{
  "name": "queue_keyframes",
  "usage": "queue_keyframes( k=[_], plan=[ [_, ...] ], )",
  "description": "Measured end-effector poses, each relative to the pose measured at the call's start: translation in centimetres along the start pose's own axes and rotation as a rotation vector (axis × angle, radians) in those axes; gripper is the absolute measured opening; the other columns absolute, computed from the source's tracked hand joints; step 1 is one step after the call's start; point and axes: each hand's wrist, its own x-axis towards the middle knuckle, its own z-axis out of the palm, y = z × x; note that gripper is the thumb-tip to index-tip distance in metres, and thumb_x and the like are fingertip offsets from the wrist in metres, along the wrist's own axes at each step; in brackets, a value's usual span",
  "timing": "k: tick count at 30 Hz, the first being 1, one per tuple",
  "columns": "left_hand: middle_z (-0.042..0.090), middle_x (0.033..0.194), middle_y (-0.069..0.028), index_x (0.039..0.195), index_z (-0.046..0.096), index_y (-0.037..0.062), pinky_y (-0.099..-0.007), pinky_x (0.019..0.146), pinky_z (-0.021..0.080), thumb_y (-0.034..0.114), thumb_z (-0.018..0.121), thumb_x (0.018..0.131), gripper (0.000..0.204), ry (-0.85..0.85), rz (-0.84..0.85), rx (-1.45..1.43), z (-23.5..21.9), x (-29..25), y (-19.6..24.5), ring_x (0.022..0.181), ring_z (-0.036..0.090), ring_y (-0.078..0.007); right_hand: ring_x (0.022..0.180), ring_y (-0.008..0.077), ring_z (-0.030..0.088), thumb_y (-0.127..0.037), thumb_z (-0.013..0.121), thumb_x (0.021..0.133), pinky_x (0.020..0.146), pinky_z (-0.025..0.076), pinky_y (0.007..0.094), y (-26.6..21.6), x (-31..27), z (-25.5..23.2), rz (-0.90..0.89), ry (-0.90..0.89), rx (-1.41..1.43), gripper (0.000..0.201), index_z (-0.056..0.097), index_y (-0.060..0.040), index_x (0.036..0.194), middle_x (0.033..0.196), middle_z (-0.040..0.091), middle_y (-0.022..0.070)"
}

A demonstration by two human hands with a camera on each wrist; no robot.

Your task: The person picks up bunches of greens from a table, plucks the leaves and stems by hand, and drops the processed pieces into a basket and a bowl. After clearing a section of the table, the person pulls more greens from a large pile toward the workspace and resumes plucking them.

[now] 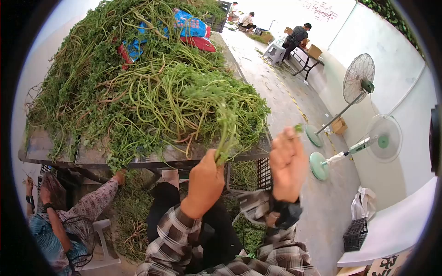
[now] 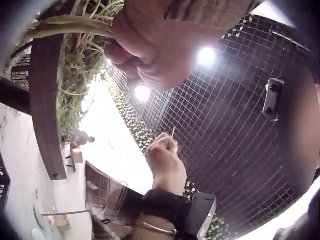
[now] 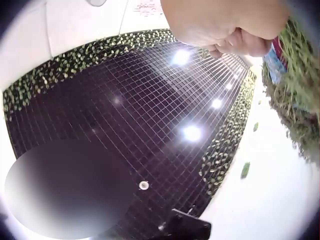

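As your left fingers curl firmly round the lower stems, your left hand (image 1: pixel 205 186) has a bunch of leafy green stalks (image 1: pixel 225 131) upright, just over the near edge of the table (image 1: pixel 92 155). Over on the other side, your right hand (image 1: pixel 286 168) is apart from it, fingertips drawn narrow, pinching a small green sprig (image 1: pixel 298 128). So that's one bunch in your grip and one piece separate from it; whether this handful is finished, you can't tell from here.

Beyond your hands, the big tangled heap (image 1: pixel 138 101) spreads deep across the tabletop, so by the look of it, most of the work is left. Down below, greens show in the black plastic crate (image 1: pixel 264 174), and more stalks (image 1: pixel 131 221) lie on the floor; whether any of those are done, the view doesn't settle.
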Motion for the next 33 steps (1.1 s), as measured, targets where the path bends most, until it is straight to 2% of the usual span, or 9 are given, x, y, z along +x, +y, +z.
queue_keyframes(
  k=[5, 11, 13, 15, 17, 23, 26, 28, 33],
  plan=[
    [0.051, 0.066, -0.0177, 0.093, 0.048, -0.0021, -0.0353, 0.05, 0.039, 0.018, 0.049, 0.091, 0.02, 0.036, -0.021, -0.334, -0.7, 0.4, 0.4, 0.054, 0.05, -0.0305, 0.046, 0.0041, 0.027, -0.027, 0.045, 0.093, 0.037, 0.023, 0.0188, -1.5, -1.8, -1.1, -0.117, 0.155, -0.434, 0.024, 0.044, -0.0071, 0.08, 0.058, 0.029, -0.0051],
    [0.043, 0.058, -0.0084, 0.094, 0.051, -0.003, -0.0279, 0.047, 0.032, 0.025, 0.048, 0.092, 0.028, 0.011, -0.017, -0.442, -0.7, 0.6, 0.3, 0.052, 0.034, -0.013, 0.042, 0.0013, 0.028, -0.027, 0.044, 0.093, 0.036, 0.021, 0.0174, -5.0, -10.1, -10.7, 0.004, 0.61, -1.068, 0.024, 0.044, -0.0089, 0.077, 0.055, 0.032, -0.0057],
    [0.044, 0.06, -0.0038, 0.093, 0.052, -0.0016, -0.0258, 0.047, 0.03, 0.027, 0.047, 0.093, 0.029, -0.044, -0.053, -0.488, -1.1, 0.6, 0.9, 0.051, 0.033, -0.0099, 0.042, 0.0122, 0.039, -0.022, 0.045, 0.09, 0.038, 0.03, 0.0249, -7.4, -14.2, -16.2, 0.057, 0.758, -1.289, 0.024, 0.046, -0.0058, 0.074, 0.054, 0.042, 0.0021],
    [0.045, 0.062, 0.0007, 0.091, 0.054, -0.0003, -0.0236, 0.048, 0.029, 0.029, 0.046, 0.093, 0.031, -0.096, -0.087, -0.536, -1.1, 0.6, 1.1, 0.05, 0.033, -0.0067, 0.052, 0.0308, 0.049, -0.02, 0.045, 0.086, 0.049, 0.039, 0.0393, -9.4, -18.8, -21.6, -0.129, 0.583, -2.16, 0.025, 0.05, 0.0001, 0.072, 0.061, 0.053, 0.0161],
    [0.04, 0.057, 0.003, 0.083, 0.054, 0.0022, -0.0216, 0.042, 0.024, 0.03, 0.047, 0.093, 0.03, -0.151, -0.201, -0.746, -0.9, 0.5, 1.1, 0.045, 0.03, -0.0038, 0.07, 0.0423, 0.052, -0.021, 0.045, 0.082, 0.064, 0.04, 0.049, -10.9, -22.9, -25.0, 0.146, 0.699, -2.285, 0.027, 0.054, 0.0032, 0.075, 0.074, 0.055, 0.0252],
    [0.036, 0.054, 0.0033, 0.075, 0.049, 0.0045, -0.0226, 0.038, 0.021, 0.031, 0.048, 0.092, 0.031, -0.218, -0.27, -1.013, -1.2, 0.7, 1.3, 0.041, 0.028, -0.0046, 0.075, 0.0383, 0.056, -0.022, 0.048, 0.078, 0.066, 0.041, 0.0468, -12.9, -30.1, -31.8, 0.537, 0.843, -2.372, 0.025, 0.059, 0.0003, 0.077, 0.075, 0.058, 0.0226],
    [0.034, 0.054, 0.0032, 0.072, 0.044, 0.0073, -0.0227, 0.038, 0.019, 0.031, 0.047, 0.092, 0.031, -0.297, -0.326, -1.113, -1.5, 0.7, 1.1, 0.041, 0.026, -0.0053, 0.08, 0.038, 0.057, -0.022, 0.05, 0.077, 0.07, 0.043, 0.0446, -12.8, -31.0, -31.8, 0.62, 0.745, -2.42, 0.026, 0.059, -0.0007, 0.089, 0.082, 0.06, 0.0209],
    [0.032, 0.055, 0.0032, 0.072, 0.041, 0.0083, -0.023, 0.038, 0.018, 0.031, 0.047, 0.092, 0.031, -0.315, -0.329, -1.152, -1.5, 0.7, 1.1, 0.041, 0.025, -0.0055, 0.084, 0.0338, 0.059, -0.021, 0.052, 0.079, 0.074, 0.046, 0.039, -11.7, -26.9, -28.8, 0.574, 0.757, -2.289, 0.029, 0.058, -0.0022, 0.101, 0.09, 0.061, 0.0192],
    [0.03, 0.055, 0.0031, 0.073, 0.038, 0.0093, -0.0242, 0.039, 0.017, 0.031, 0.046, 0.092, 0.031, -0.388, -0.321, -1.248, -1.1, 0.5, 1.5, 0.042, 0.022, -0.006, 0.103, 0.0287, 0.053, -0.015, 0.056, 0.079, 0.085, 0.042, 0.0359, -7.0, -13.1, -16.4, -0.037, 0.379, -1.849, 0.036, 0.052, -0.0022, 0.113, 0.111, 0.055, 0.0158]
  ],
)
